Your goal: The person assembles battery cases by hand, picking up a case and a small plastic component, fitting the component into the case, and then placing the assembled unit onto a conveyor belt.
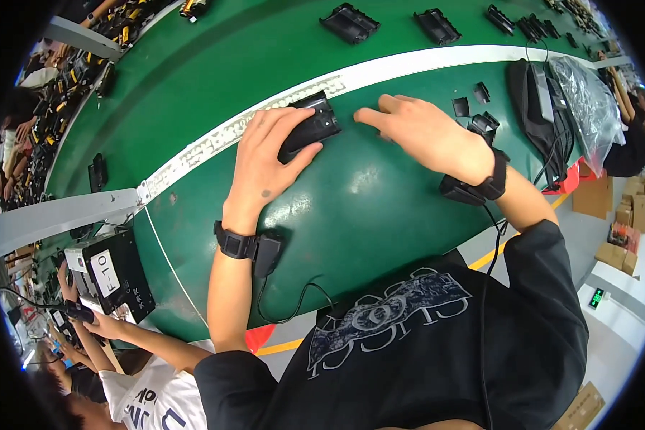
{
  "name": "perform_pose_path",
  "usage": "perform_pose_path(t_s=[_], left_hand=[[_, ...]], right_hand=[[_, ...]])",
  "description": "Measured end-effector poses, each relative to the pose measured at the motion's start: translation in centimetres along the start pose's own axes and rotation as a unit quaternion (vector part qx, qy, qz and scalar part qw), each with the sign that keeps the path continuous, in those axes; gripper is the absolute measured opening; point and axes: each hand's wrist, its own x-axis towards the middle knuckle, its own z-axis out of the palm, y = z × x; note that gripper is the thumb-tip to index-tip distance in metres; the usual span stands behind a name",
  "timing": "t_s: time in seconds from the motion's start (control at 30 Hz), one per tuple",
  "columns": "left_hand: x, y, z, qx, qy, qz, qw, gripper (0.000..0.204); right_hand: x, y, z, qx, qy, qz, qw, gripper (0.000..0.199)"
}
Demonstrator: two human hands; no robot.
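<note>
Evidently, our left hand (266, 156) grips the black plastic housing (321, 125) at twelve o'clock; our right hand (428, 137), towards two, is loosely spread, apparently empty. We judge the housing light, stiff, slightly slippery, best held by its long edges.

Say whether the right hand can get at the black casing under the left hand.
Probably yes: the right hand is just across from the exposed right end of the black casing, and nothing seems to lie between them. The left hand covers only the other side.
</note>
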Motion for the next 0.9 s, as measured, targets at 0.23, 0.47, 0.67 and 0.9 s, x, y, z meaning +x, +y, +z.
perform_pose_path(t_s=[0.23,0.47,0.67,0.9], left_hand=[[-0.3,-0.4,-0.1,0.050,0.019,0.000,0.999,0.055],[-0.1,0.1,-0.2,0.064,0.005,-0.017,0.998,0.054],[-0.1,0.1,-0.2,0.060,-0.005,-0.015,0.998,0.052],[0.0,0.1,-0.3,0.078,-0.003,0.015,0.997,0.042]], right_hand=[[-2.8,-0.3,0.2,-0.050,-0.017,0.125,0.991,0.020],[0.8,-0.7,-0.7,-0.030,0.136,-0.032,0.990,0.014],[5.3,-1.5,0.2,-0.055,0.141,-0.132,0.980,0.019],[6.6,-1.5,0.9,-0.096,0.139,-0.145,0.975,0.013]])
